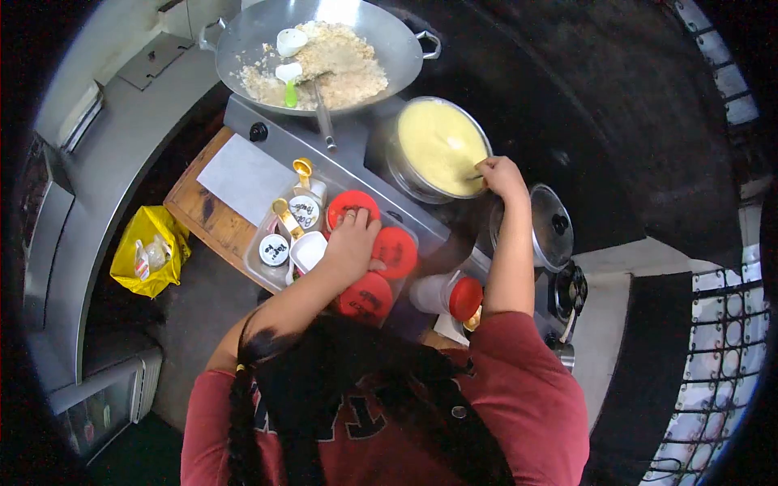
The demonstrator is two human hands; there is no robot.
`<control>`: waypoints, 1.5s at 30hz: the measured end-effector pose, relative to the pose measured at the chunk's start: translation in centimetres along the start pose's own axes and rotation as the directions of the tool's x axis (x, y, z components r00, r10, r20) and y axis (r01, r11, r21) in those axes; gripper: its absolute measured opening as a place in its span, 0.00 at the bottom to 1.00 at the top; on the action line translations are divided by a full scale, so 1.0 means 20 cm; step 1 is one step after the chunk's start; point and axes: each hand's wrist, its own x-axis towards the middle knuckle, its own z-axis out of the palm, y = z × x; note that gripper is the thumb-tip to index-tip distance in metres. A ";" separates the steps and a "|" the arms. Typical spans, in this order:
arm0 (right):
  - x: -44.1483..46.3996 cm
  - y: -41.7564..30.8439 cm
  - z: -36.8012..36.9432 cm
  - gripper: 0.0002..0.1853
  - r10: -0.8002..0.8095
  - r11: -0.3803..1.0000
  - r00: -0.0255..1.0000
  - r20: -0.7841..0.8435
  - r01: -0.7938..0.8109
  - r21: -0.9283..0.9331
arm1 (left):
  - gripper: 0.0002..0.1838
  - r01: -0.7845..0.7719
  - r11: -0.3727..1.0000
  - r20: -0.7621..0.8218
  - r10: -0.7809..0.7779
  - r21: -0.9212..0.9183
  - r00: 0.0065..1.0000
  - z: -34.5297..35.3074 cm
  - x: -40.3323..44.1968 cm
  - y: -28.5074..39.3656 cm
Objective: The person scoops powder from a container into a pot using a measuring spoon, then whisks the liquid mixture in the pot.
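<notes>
My left hand [354, 237] lies over a red-lidded jar [352, 202], its fingers stretched onto the lid and the thumb apart. Beside it, in a clear plastic bin [258, 253], are two more red lids [395, 252], white-lidded containers [274, 249] with handwriting, and yellow measuring scoops [303, 168]. At the right rim of a metal pot [421, 193], my right hand [501, 176] is closed on the end of a thin utensil [474, 177]. Its other end is hidden in the pale yellow contents [438, 146], which have a swirled surface.
A large wok [243, 49] at the back holds a crumbly pale mix, white scoops and a long-handled turner [324, 121]. A red-lidded container [446, 296] lies tilted near my right arm. A lidded pan [553, 227] stands right; a yellow bag [134, 251] sits left.
</notes>
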 end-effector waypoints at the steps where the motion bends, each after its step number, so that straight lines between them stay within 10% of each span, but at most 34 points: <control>1: 0.09 0.09 0.07 0.17 -0.043 0.994 0.984 -0.176 0.024 -0.108 | 0.45 0.013 1.000 0.014 -0.013 0.000 1.000 0.00 0.00 0.00; 3: 0.14 0.14 0.14 0.20 -0.125 0.989 0.917 -0.378 0.084 -0.122 | 0.44 0.017 1.000 0.028 -0.016 -0.004 0.999 0.00 0.01 0.02; 7: 0.00 -0.02 0.12 0.16 -0.076 0.970 0.997 -0.008 0.076 0.231 | 0.45 0.022 1.000 0.020 -0.021 0.000 1.000 -0.01 0.00 0.01; 9: -0.10 -0.07 0.00 0.15 -0.088 0.976 0.996 0.017 0.089 -0.201 | 0.45 0.010 1.000 -0.011 -0.010 0.001 1.000 -0.01 -0.01 0.00; 12: 0.01 0.00 0.02 0.18 0.051 0.931 0.988 -0.144 -0.099 -0.350 | 0.44 0.003 1.000 -0.024 -0.004 -0.023 1.000 0.00 -0.01 0.02; 15: 0.11 0.07 0.13 0.19 -0.111 0.992 0.981 -0.161 0.099 -0.081 | 0.44 0.039 0.999 0.050 -0.038 -0.004 0.998 -0.01 0.01 0.02; 20: -0.06 0.01 0.01 0.19 -0.037 0.980 0.999 -0.015 0.033 -0.197 | 0.44 0.023 1.000 0.010 -0.023 -0.010 1.000 -0.01 0.00 0.01; 24: 0.16 0.14 0.09 0.19 0.045 0.961 0.945 -0.324 -0.129 -0.244 | 0.44 0.023 0.999 0.015 -0.022 -0.025 1.000 -0.01 0.00 0.02; 28: 0.08 0.05 0.10 0.18 -0.114 0.993 0.990 -0.086 0.115 0.011 | 0.45 0.003 1.000 -0.003 -0.003 -0.001 1.000 -0.01 0.00 0.00; 33: 0.20 0.13 0.02 0.19 0.164 0.926 0.985 -0.059 -0.175 -0.334 | 0.46 -0.012 1.000 -0.008 0.012 0.000 1.000 -0.01 -0.01 0.01; 35: 0.32 0.20 0.12 0.18 0.012 0.972 0.945 -0.327 -0.089 -0.220 | 0.45 0.007 1.000 0.023 -0.008 0.006 1.000 -0.01 0.01 0.01; 42: 0.20 0.07 -0.01 0.20 -0.022 0.964 1.000 -0.009 0.018 -0.265 | 0.45 -0.026 1.000 -0.048 0.026 0.012 0.998 0.00 -0.01 -0.01; 45: 0.31 0.09 0.06 0.20 0.095 0.956 0.943 -0.318 -0.175 -0.234 | 0.44 -0.012 1.000 0.007 0.012 -0.006 1.000 -0.03 0.00 0.02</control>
